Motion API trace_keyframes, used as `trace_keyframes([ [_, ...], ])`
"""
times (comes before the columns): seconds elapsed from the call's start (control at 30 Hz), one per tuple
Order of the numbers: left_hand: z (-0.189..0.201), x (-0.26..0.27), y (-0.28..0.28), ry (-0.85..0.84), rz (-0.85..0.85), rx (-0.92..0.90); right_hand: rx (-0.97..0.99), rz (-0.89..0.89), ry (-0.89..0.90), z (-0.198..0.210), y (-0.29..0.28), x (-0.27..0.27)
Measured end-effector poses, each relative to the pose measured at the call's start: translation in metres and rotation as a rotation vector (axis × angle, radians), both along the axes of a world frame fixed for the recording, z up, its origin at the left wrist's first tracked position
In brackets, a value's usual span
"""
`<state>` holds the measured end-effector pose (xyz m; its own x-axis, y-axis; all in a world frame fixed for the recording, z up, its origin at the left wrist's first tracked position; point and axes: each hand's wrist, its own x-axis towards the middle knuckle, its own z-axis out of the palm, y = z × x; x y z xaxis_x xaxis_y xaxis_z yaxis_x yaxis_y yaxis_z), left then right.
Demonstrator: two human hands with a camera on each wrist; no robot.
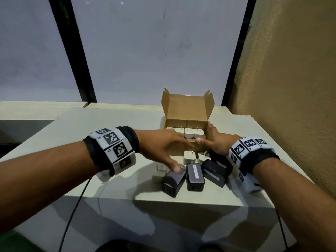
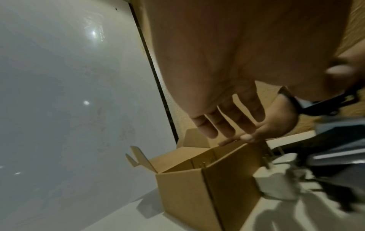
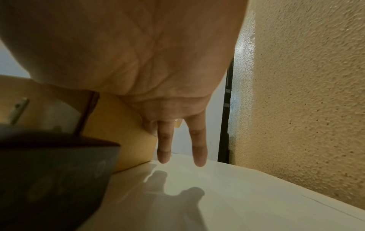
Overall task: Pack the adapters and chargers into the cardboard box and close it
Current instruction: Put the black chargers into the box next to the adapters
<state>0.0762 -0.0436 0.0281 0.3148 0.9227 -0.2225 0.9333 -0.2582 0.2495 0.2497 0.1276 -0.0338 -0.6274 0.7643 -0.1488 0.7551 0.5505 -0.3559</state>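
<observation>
An open cardboard box (image 1: 187, 106) stands on the table with its lid up and a row of several white adapters (image 1: 189, 132) inside. My left hand (image 1: 163, 148) reaches across in front of the box with straight, spread fingers (image 2: 227, 123); its thumb touches a black charger (image 1: 173, 180). My right hand (image 1: 216, 142) rests against the box's right front corner (image 3: 126, 125), thumb on the front rim, fingers (image 3: 199, 150) straight down the side. Loose white adapters (image 1: 189, 157) (image 2: 276, 184) and more black chargers (image 1: 195, 177) (image 3: 49, 171) lie in front of the box.
The pale table (image 1: 109, 124) ends just in front of the chargers. A rough tan wall (image 1: 291, 88) stands close on the right. Glass panels with black frames (image 1: 76, 51) rise behind. Thin cables (image 1: 76, 206) hang from my wrists below the table's front edge.
</observation>
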Motion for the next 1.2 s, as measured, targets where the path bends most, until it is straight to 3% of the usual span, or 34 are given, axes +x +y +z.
trace_keyframes([
  [0.17,-0.023,0.017,-0.028,0.247,-0.035,-0.072,0.020,0.014,0.046,0.003,-0.008,0.002],
  [0.5,-0.039,0.022,-0.028,-0.021,0.051,-0.020,0.092,0.017,0.020,0.010,-0.016,0.005],
  [0.8,-0.036,0.016,-0.018,0.006,0.049,0.029,0.045,0.027,0.053,0.005,-0.009,0.004],
  [0.93,-0.029,0.005,-0.013,-0.051,0.053,0.134,0.052,0.003,0.043,0.003,-0.007,0.004],
  [1.2,-0.028,-0.013,0.005,-0.339,0.116,0.361,0.019,-0.030,0.013,0.001,-0.004,0.001],
])
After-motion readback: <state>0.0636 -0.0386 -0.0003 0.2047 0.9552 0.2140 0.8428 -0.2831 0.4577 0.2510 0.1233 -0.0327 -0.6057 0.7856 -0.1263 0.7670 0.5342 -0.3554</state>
